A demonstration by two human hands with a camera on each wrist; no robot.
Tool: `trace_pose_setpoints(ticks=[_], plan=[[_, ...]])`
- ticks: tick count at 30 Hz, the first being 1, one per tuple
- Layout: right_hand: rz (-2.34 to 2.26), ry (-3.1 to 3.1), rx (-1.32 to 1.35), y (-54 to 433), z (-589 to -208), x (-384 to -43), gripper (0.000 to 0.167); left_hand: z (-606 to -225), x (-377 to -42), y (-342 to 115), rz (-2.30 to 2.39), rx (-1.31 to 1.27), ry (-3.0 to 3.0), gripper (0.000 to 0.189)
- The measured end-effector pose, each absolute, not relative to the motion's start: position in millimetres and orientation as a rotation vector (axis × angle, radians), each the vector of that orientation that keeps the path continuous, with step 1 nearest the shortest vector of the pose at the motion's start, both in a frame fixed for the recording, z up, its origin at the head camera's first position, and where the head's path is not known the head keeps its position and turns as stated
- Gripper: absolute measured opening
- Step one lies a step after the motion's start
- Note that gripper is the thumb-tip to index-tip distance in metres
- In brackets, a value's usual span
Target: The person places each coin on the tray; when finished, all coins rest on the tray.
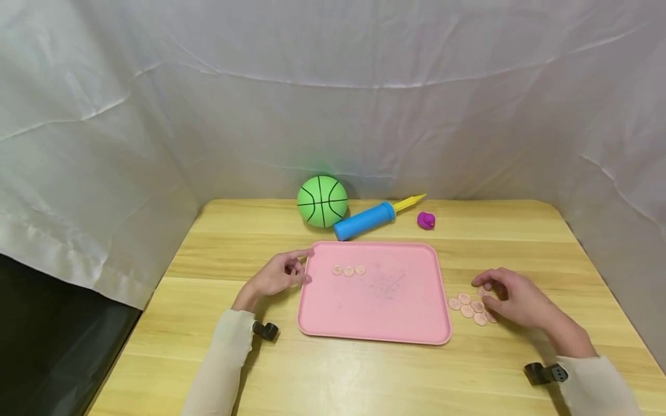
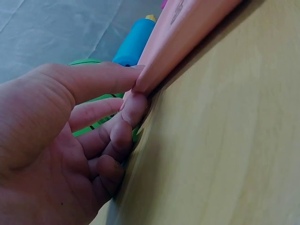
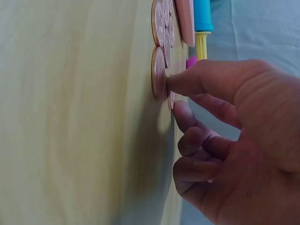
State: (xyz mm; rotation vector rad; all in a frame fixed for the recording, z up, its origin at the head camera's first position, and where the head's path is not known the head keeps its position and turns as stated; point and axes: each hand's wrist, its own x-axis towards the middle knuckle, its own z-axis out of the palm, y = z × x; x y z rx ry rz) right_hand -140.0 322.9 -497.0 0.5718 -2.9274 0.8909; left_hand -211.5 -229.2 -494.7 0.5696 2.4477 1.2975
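My left hand [image 1: 276, 274] is at the left side of a pink tray [image 1: 374, 320], pinching its rim [image 2: 161, 70] between thumb and fingers. Three copper-coloured coins [image 1: 348, 271] lie in a row on the tray, towards its upper left. To the right of the tray, several more coins [image 1: 467, 311] lie flat in a loose cluster on the table. Over the right end of that cluster is my right hand [image 1: 517, 297], its thumb and forefinger at the edges of one coin [image 3: 171, 99]. Part of this coin is hidden by the thumb.
Behind the tray are a green ball [image 1: 322, 201] with black lines, a blue hand pump [image 1: 365, 221] with a yellow nozzle, and a small purple toy [image 1: 426, 221]. The wooden table [image 1: 218, 231] meets a pale cloth backdrop [image 1: 374, 133].
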Motion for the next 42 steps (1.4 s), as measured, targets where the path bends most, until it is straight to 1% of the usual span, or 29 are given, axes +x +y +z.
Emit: trace_pose_setpoints(ticks=[8,15,23,30,36,42], plan=[[0.87,-2.969,0.539,318.9,-496.4,-138.1,0.044,-495.2,-212.8,-225.7,1.281,0.581,2.457,0.07],[0.874,-2.977,0.54,316.6,-499.9,-138.8,0.045,-491.8,-209.5,-226.6,1.277,0.561,2.438,0.072],[0.873,-2.99,0.513,314.2,-499.2,-138.4,0.044,-493.6,-211.0,-229.4,1.305,0.561,2.386,0.076],[0.845,-2.957,0.537,310.1,-499.6,-138.2,0.043,-493.2,-210.2,-229.2,1.307,0.565,2.381,0.075],[0.843,-2.966,0.506,307.5,-498.4,-135.7,0.042,-492.6,-209.0,-229.1,1.321,0.56,2.383,0.073],[0.946,-3.019,0.462,307.2,-494.5,-136.1,0.024,-493.1,-210.8,-229.4,1.325,0.574,2.374,0.075]])
